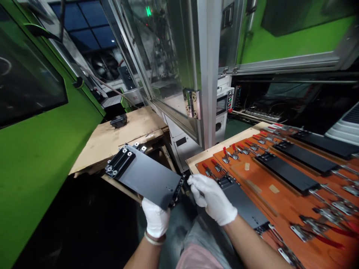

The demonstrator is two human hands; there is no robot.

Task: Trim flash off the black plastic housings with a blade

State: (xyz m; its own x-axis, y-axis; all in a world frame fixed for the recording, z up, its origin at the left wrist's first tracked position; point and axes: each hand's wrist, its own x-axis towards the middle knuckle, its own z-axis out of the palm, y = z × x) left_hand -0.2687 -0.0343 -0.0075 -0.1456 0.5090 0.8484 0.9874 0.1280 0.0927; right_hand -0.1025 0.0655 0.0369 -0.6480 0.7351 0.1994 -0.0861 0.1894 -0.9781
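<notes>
My left hand (155, 218), in a white glove, is under the near edge of a black rectangular plate (146, 175) and holds it tilted in the air. Metal brackets and dark rails are fixed to the plate's far end. My right hand (210, 198), also gloved, is curled just beside the plate's right end, and its fingertips partly hide what they touch. Below that hand, a similar black plate (244, 203) lies in an orange fixture board (269, 201). Several more black plates rest on this board, held among toggle clamps with red handles (228, 153).
A worn wooden board (120, 140) with a small black part (118, 120) on it stands ahead on the left. A green machine housing (36, 168) fills the left side. An aluminium-framed glass door with a metal hinge (191, 104) stands ahead.
</notes>
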